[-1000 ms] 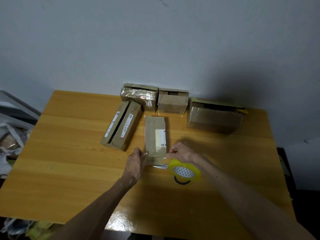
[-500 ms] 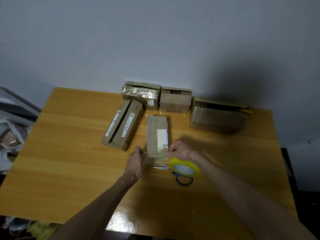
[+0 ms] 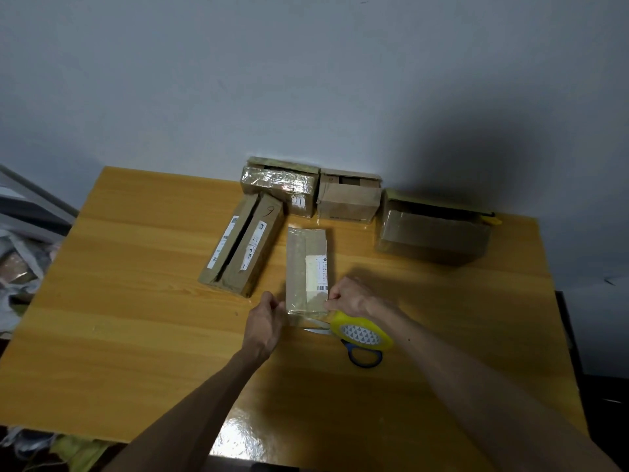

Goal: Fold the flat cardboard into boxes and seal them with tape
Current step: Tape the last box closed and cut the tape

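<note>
I read this as sealing: left hand [image 3: 267, 321] and right hand [image 3: 350, 298] clamp the near corners of the box [image 3: 308, 264] in the middle of the table [image 3: 136, 267]; next, scissors [image 3: 366, 365] must cut the tape [image 3: 362, 333].

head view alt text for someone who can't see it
The left hand and right hand grip the near end of a narrow cardboard box on a wooden table, a yellow tape roll and blue-handled scissors beside the right wrist. Other boxes sit behind.

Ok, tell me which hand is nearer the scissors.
Right. The right hand is beyond the scissors, at the near right corner of the box; the left hand grips its near left corner, farther off.
</note>
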